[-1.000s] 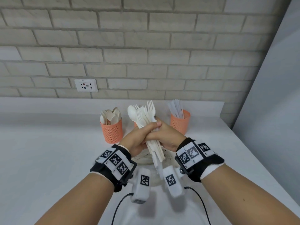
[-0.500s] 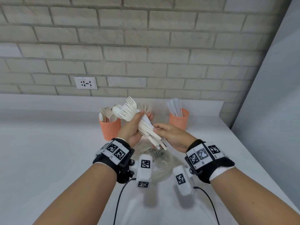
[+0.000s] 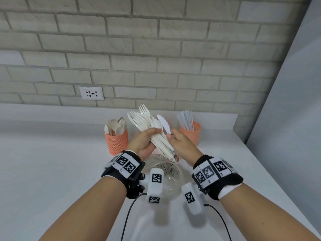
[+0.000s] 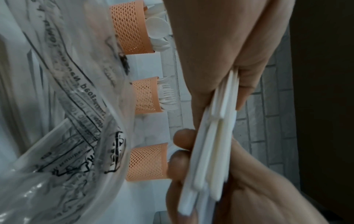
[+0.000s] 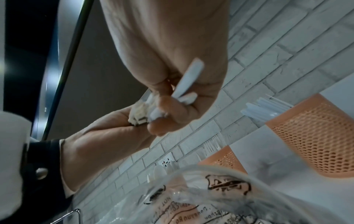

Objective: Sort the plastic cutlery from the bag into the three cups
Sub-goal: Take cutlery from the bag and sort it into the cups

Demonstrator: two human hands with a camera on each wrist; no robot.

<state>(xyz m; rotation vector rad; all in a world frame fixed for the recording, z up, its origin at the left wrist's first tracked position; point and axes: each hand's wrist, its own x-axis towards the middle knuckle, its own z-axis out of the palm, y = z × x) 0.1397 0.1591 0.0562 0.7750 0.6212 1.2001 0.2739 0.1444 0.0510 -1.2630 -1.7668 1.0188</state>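
Pale brick wall [image 3: 156, 49] with a socket [image 3: 91, 93] backs the white table [image 3: 52, 171] (three orange cups [image 3: 116, 141] along it). Left hand [image 3: 145, 143] grips the cutlery bundle [image 3: 149, 126] above the bag [image 3: 166, 173]; since a moment ago, right hand [image 3: 180, 145] has pinched a knife [image 3: 164, 123] out.

Back wall [image 3: 156, 49]: pale grey-beige brick, staggered courses, grey mortar joints. White socket plate [image 3: 91, 93] set low in the brick, left of centre, with small dark, red and blue marks on its face. A plain light band runs along the foot of the wall, where the white countertop [image 3: 52, 171] meets it. Counter surface matt, evenly lit, soft shadows only. Smooth grey panel [image 3: 295, 101] stands on the right, slanting up and away, meeting the brick at the corner. Floor and windows not in view.
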